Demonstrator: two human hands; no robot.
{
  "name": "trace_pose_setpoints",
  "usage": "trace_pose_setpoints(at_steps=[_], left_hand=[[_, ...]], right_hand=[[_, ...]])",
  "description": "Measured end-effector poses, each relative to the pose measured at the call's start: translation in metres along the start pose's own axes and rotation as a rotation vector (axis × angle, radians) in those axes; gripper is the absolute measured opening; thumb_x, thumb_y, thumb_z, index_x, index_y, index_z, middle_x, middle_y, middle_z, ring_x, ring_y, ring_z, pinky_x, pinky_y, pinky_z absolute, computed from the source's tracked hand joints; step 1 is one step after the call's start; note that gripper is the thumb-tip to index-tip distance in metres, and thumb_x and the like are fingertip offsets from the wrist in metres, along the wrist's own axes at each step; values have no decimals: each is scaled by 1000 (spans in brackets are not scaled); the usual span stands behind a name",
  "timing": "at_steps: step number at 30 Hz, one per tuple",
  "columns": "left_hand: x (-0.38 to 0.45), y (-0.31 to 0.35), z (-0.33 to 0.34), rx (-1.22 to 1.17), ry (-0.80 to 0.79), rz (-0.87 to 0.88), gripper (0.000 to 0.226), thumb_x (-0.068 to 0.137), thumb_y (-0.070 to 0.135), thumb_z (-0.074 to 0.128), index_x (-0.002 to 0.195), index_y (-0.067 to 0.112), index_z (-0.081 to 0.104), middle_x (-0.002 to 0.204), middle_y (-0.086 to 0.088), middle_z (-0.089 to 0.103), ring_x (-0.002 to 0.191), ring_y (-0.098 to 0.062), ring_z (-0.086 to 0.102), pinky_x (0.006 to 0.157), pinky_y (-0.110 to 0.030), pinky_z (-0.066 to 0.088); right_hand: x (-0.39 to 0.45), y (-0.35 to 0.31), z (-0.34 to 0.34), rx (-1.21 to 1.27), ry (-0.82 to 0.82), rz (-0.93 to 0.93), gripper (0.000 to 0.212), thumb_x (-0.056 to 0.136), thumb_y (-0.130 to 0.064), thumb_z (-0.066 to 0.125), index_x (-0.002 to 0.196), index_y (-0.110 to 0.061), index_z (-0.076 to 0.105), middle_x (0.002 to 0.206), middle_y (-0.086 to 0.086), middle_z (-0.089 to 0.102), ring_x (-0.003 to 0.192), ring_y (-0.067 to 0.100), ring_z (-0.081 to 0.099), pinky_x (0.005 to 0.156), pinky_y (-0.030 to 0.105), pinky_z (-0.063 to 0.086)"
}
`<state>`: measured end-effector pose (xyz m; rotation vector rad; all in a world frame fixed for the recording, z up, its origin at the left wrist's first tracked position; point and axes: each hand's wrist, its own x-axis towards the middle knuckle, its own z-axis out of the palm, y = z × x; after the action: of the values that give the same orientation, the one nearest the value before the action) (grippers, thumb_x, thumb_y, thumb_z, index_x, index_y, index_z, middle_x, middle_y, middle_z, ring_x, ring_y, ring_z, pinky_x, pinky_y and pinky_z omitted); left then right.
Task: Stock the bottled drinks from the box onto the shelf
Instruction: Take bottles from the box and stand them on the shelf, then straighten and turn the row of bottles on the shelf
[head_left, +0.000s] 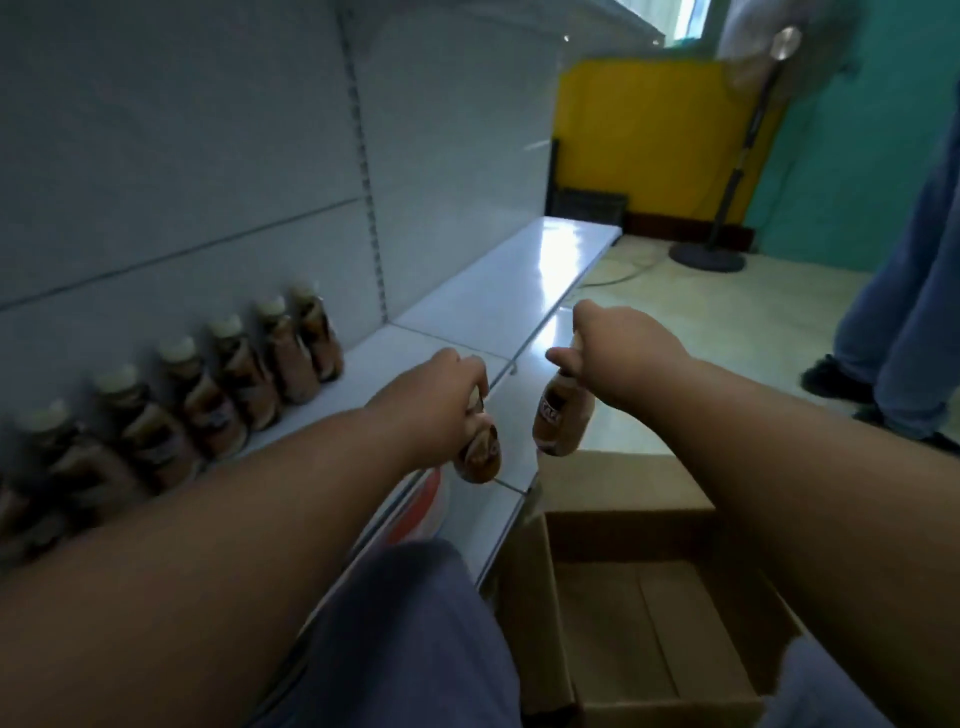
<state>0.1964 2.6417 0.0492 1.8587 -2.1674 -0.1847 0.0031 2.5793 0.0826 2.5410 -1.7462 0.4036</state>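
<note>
I have a bottle in each hand, both gripped from above around the cap and neck so the bodies hang below my knuckles. My left hand (441, 387) is closed on the left bottle (478, 449), which hangs over the front part of the white shelf (493, 301); my right hand (618, 345) is closed on the right bottle (563, 421), which hangs at about the shelf's front lip, just beside the first. Neither base is down yet. The row of bottles already stocked (223, 384) runs along the back panel to my left, seven or so, though the nearest ones are smeared by blur and I can't count them for certain. The cardboard box (649, 597) sits open on the floor below my right arm, and the part of its bottom I can see looks bare, so these may be among the last. To do this step well I should carry both across to the far end of the row, land the left one first right beside the last cap, base flat, and only then set the right one next to it. Holding by the caps lets the bodies swing, so I'd lower slowly, let each settle upright before loosening my fingers, and keep my forearms clear of the standing ones.
</note>
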Motion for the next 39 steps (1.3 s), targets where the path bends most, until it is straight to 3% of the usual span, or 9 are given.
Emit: trace_pose_setpoints(at_steps=[6,9,12,18,25,33,39], left_hand=[[-9,-63,-65,-40,137,-71,18,92,28,59,108,26,49,109,1,48,88,-19,53,73,-35,47],[10,-85,-66,-8,190,-73,21,92,24,59,111,23,51,110,1,47,87,-17,53,71,-32,45],[45,-104,-62,49,232,-71,24,90,21,61,112,23,52,111,-1,44,86,-18,54,74,-37,52],[122,-135,-70,131,154,-115,30,81,15,65,110,24,58,105,1,52,89,-21,56,75,-36,49],[178,-179,-64,202,97,-174,38,80,11,65,113,24,53,107,0,54,90,-21,55,75,-36,49],[211,-227,-52,258,14,-201,30,87,14,57,116,21,54,115,-3,53,96,-23,53,80,-35,47],[210,-227,-40,383,101,-136,35,88,13,54,123,21,50,111,-6,51,100,-26,51,75,-30,37]], right_hand=[[50,-81,-14,4,31,-143,30,95,-41,52,94,-13,40,82,8,49,77,26,47,63,35,39],[82,-93,3,8,25,-205,28,96,-37,52,105,-12,44,91,10,55,82,28,54,71,41,51],[121,-90,26,70,3,-222,24,95,-32,54,111,-15,48,100,8,56,86,29,59,75,44,54],[195,-88,63,238,-1,-241,21,92,-20,58,113,-17,54,101,5,53,84,23,54,71,34,49],[261,-112,91,310,26,-275,24,89,-22,62,111,-15,57,100,7,57,84,24,57,73,37,53],[323,-140,135,341,-17,-328,23,89,-21,63,111,-19,58,97,2,56,81,17,53,67,28,45],[337,-158,151,363,-49,-436,33,91,-14,57,122,-25,55,110,7,54,87,24,58,71,30,50]])
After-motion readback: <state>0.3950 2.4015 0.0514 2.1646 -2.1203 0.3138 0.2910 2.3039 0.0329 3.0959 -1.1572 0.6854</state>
